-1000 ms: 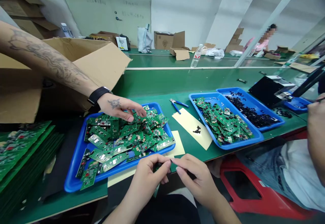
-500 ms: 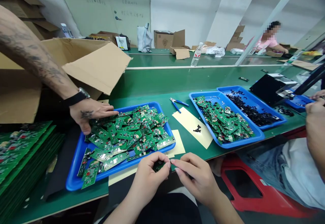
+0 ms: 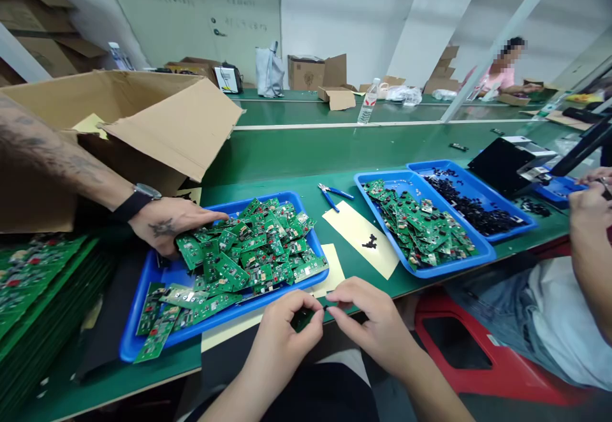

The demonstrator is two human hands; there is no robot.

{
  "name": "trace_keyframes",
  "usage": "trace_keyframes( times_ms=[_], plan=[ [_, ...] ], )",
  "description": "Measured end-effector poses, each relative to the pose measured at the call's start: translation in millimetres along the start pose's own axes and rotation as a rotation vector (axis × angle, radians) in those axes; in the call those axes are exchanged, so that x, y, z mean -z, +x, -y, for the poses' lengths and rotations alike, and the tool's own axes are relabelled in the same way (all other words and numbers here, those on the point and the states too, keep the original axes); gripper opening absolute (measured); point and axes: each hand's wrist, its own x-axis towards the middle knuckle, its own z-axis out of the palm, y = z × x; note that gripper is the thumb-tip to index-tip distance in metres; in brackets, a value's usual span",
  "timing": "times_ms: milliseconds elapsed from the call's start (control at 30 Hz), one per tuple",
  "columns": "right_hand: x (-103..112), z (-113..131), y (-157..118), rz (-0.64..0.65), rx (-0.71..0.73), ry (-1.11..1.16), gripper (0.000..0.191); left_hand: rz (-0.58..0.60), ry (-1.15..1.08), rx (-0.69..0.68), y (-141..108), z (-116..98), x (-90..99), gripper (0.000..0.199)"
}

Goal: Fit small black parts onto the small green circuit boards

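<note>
Just in front of the bench edge, my left hand (image 3: 291, 329) is closed on a small green circuit board (image 3: 300, 319), mostly hidden by its fingers. My right hand (image 3: 366, 313) meets it from the right, thumb and fingertips pinched at a tiny black part (image 3: 326, 308) by the board's end. Beyond my left hand stands a blue tray (image 3: 131, 339) heaped with green circuit boards (image 3: 248, 243). A yellow paper (image 3: 351, 224) with small black parts (image 3: 370, 241) lies beyond my right hand, with blue-handled cutters (image 3: 336, 194) near its top.
Another person's tattooed hand (image 3: 165, 221) reaches into the left tray. Stacked board panels (image 3: 43, 282) and a cardboard box (image 3: 176, 122) stand left. Right are two more blue trays (image 3: 488, 251), a black device (image 3: 507, 167), a red stool (image 3: 502, 364) and a seated person's hands (image 3: 590, 202).
My right hand's fingertips have shifted slightly, and the black part now shows between my hands. The tattooed hand has pushed the boards in the left tray, leaving them rearranged.
</note>
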Motion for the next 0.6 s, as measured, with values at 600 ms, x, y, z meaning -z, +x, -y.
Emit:
trace_keyframes(
  times_ms=[600],
  plan=[
    [13.1,-41.7,10.3,0.108,-0.301,-0.187,0.015,-0.002,-0.063,0.118,0.2,15.5,1.2,0.03]
  ],
)
